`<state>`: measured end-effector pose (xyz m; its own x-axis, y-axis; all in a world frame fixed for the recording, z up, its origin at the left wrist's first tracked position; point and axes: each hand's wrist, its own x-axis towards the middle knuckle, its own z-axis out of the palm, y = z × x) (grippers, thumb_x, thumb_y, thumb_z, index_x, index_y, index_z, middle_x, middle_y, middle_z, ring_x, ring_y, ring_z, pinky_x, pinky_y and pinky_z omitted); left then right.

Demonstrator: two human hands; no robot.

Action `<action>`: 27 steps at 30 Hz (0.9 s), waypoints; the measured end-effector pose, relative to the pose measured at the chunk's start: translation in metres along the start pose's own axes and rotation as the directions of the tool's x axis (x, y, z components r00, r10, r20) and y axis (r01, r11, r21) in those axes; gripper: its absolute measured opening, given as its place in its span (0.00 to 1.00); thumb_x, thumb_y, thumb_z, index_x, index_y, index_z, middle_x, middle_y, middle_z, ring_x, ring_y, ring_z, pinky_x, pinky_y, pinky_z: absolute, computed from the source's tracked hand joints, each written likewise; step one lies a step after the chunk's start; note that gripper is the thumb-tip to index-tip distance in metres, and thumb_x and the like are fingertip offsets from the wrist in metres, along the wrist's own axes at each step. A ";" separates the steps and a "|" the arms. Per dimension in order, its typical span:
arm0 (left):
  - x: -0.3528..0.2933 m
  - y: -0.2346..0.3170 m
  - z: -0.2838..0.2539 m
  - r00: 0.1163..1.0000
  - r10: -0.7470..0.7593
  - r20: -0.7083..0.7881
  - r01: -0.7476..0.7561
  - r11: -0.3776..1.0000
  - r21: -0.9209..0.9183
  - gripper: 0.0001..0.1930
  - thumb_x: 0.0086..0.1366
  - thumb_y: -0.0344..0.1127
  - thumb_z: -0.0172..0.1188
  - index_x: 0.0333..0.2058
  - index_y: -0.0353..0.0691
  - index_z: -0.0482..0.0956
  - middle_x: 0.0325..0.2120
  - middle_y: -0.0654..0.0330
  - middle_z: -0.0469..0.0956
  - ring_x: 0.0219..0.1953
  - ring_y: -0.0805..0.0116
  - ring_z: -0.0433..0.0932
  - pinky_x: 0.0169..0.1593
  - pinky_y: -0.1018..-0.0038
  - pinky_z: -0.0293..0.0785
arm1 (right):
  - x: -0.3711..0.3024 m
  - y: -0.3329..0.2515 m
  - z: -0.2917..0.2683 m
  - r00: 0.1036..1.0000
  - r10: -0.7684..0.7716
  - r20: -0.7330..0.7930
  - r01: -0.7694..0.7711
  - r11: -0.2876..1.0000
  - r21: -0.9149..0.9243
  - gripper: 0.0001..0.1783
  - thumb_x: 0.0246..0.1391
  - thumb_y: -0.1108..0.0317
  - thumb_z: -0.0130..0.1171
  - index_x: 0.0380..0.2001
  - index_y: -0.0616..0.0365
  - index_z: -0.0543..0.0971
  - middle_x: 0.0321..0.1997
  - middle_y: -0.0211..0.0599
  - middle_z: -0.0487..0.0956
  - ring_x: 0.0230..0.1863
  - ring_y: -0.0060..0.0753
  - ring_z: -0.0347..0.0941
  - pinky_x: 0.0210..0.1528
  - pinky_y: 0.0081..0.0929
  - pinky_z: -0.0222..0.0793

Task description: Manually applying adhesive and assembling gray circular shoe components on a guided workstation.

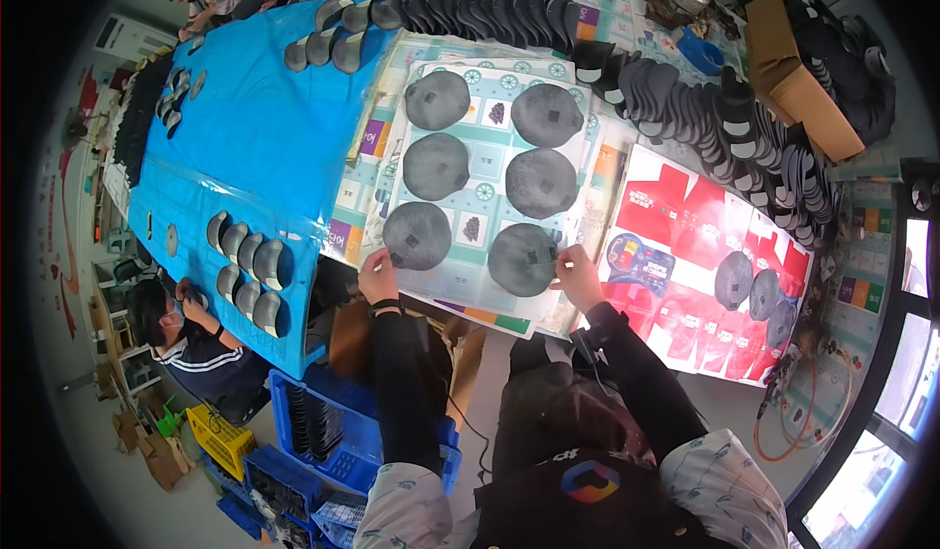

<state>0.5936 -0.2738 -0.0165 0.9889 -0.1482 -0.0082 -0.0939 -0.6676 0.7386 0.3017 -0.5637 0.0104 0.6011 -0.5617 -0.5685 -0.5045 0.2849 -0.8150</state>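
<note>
Grey discs [437,166] lie in two columns of three on the printed sheets [486,190]. At the near end, the left hand [378,279], fingers drawn narrow, meets the outer rim of the near-left disc [416,236]; across from it, the right hand [580,279] does likewise at the near-right disc [521,260]. Whether either one truly pinches its rim, I can't tell from where I stand. An uneven tug could skew or crease a disc, and a dragging dark sleeve [407,392] might shift the stacked sheets, spoiling the rows.
</note>
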 end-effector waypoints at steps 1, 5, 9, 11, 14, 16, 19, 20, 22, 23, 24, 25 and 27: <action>-0.001 0.002 -0.001 0.999 -0.037 0.024 0.037 0.999 0.012 0.10 0.66 0.33 0.63 0.44 0.37 0.85 0.33 0.54 0.85 0.30 0.66 0.84 0.33 0.71 0.80 | -0.002 0.000 0.004 0.998 0.000 -0.063 -0.006 0.996 -0.090 0.12 0.59 0.75 0.57 0.45 0.61 0.70 0.43 0.44 0.76 0.39 0.37 0.82 0.41 0.33 0.84; -0.011 0.010 0.000 0.989 -0.122 0.089 0.125 0.991 -0.037 0.14 0.70 0.37 0.56 0.43 0.34 0.85 0.35 0.51 0.86 0.37 0.61 0.85 0.42 0.69 0.78 | -0.011 -0.004 -0.001 0.928 -0.359 -0.096 0.281 0.847 -0.452 0.16 0.55 0.80 0.54 0.48 0.58 0.70 0.46 0.45 0.76 0.38 0.46 0.79 0.39 0.40 0.76; -0.020 -0.001 -0.004 0.988 -0.088 0.125 0.095 0.994 -0.049 0.19 0.73 0.42 0.53 0.49 0.31 0.81 0.39 0.49 0.85 0.42 0.59 0.83 0.44 0.68 0.78 | -0.021 -0.021 -0.005 0.916 -0.399 -0.037 0.304 0.754 -0.582 0.19 0.54 0.79 0.54 0.50 0.57 0.69 0.52 0.47 0.75 0.42 0.59 0.78 0.42 0.48 0.76; -0.028 0.009 0.005 0.985 -0.130 0.111 0.137 0.989 -0.059 0.16 0.74 0.38 0.52 0.48 0.31 0.82 0.38 0.48 0.83 0.36 0.57 0.82 0.43 0.68 0.77 | -0.025 -0.027 -0.015 0.923 -0.383 -0.044 0.290 0.764 -0.576 0.18 0.54 0.79 0.54 0.49 0.57 0.70 0.51 0.46 0.75 0.42 0.57 0.78 0.43 0.48 0.76; -0.040 0.013 0.010 1.000 -0.003 -0.031 0.002 0.999 -0.040 0.16 0.74 0.39 0.51 0.46 0.32 0.82 0.40 0.45 0.82 0.37 0.52 0.82 0.44 0.65 0.77 | -0.039 -0.042 -0.038 0.929 -0.370 -0.011 0.307 0.786 -0.537 0.16 0.54 0.78 0.55 0.47 0.58 0.72 0.48 0.45 0.77 0.42 0.54 0.79 0.43 0.46 0.76; -0.042 0.010 0.012 0.999 -0.002 -0.040 0.001 1.000 -0.029 0.15 0.73 0.38 0.52 0.44 0.33 0.83 0.40 0.45 0.82 0.37 0.52 0.81 0.44 0.65 0.77 | -0.050 -0.044 -0.063 0.918 -0.397 -0.019 0.336 0.802 -0.495 0.10 0.55 0.78 0.56 0.41 0.58 0.76 0.43 0.44 0.79 0.40 0.48 0.81 0.40 0.40 0.76; -0.041 0.009 0.012 0.995 0.091 -0.031 -0.087 0.990 0.115 0.12 0.71 0.36 0.55 0.42 0.35 0.84 0.39 0.47 0.82 0.37 0.53 0.81 0.43 0.65 0.77 | -0.077 -0.047 -0.123 0.869 -0.495 -0.022 0.409 0.741 -0.532 0.09 0.55 0.80 0.56 0.39 0.59 0.77 0.42 0.45 0.79 0.40 0.46 0.81 0.40 0.36 0.76; -0.040 0.012 0.014 0.984 0.180 -0.011 -0.172 0.954 0.247 0.10 0.69 0.34 0.58 0.41 0.36 0.85 0.38 0.47 0.82 0.36 0.54 0.81 0.42 0.65 0.77 | -0.088 -0.046 -0.144 0.864 -0.501 -0.056 0.389 0.734 -0.556 0.08 0.55 0.80 0.57 0.39 0.59 0.77 0.41 0.44 0.80 0.40 0.46 0.81 0.40 0.36 0.77; -0.039 0.018 0.017 0.990 0.135 -0.052 -0.116 0.957 0.267 0.08 0.66 0.33 0.61 0.40 0.38 0.85 0.36 0.49 0.82 0.35 0.55 0.81 0.41 0.65 0.77 | -0.110 -0.042 -0.184 0.863 -0.493 -0.111 0.372 0.768 -0.521 0.06 0.57 0.79 0.58 0.38 0.60 0.77 0.39 0.41 0.81 0.38 0.40 0.82 0.38 0.33 0.77; -0.039 0.021 0.018 0.992 0.084 -0.094 -0.054 0.956 0.287 0.07 0.64 0.33 0.64 0.39 0.39 0.86 0.34 0.50 0.83 0.33 0.56 0.81 0.39 0.66 0.77 | -0.125 -0.039 -0.204 0.897 -0.407 -0.174 0.288 0.836 -0.467 0.04 0.58 0.78 0.58 0.37 0.61 0.77 0.37 0.39 0.81 0.37 0.36 0.82 0.37 0.31 0.77; -0.038 0.018 0.015 0.990 0.088 -0.107 -0.054 0.956 0.288 0.07 0.64 0.33 0.64 0.39 0.39 0.86 0.34 0.50 0.83 0.33 0.56 0.81 0.39 0.66 0.77 | -0.140 -0.038 -0.218 0.923 -0.315 -0.221 0.209 0.892 -0.401 0.03 0.60 0.77 0.58 0.37 0.61 0.77 0.36 0.37 0.81 0.35 0.31 0.81 0.35 0.28 0.78; -0.035 0.013 0.010 0.993 0.055 -0.107 -0.023 0.959 0.281 0.07 0.62 0.33 0.65 0.38 0.40 0.86 0.33 0.52 0.83 0.32 0.56 0.81 0.38 0.65 0.78 | -0.154 -0.037 -0.228 0.914 -0.339 -0.224 0.226 0.883 -0.412 0.02 0.61 0.76 0.57 0.37 0.62 0.77 0.35 0.36 0.81 0.34 0.29 0.81 0.34 0.26 0.77; -0.037 0.015 0.008 0.993 0.054 -0.106 -0.022 0.959 0.283 0.08 0.59 0.31 0.68 0.38 0.41 0.85 0.28 0.57 0.83 0.32 0.58 0.83 0.37 0.66 0.78 | -0.190 -0.056 -0.238 0.913 -0.320 -0.254 0.179 0.872 -0.455 0.04 0.64 0.74 0.55 0.37 0.64 0.77 0.33 0.36 0.81 0.34 0.25 0.81 0.31 0.23 0.77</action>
<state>0.5551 -0.2843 -0.0102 0.9890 -0.1057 0.1033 -0.1442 -0.8433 0.5177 0.0680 -0.6582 0.1902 0.5529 -0.8009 -0.2298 -0.6141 -0.2054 -0.7620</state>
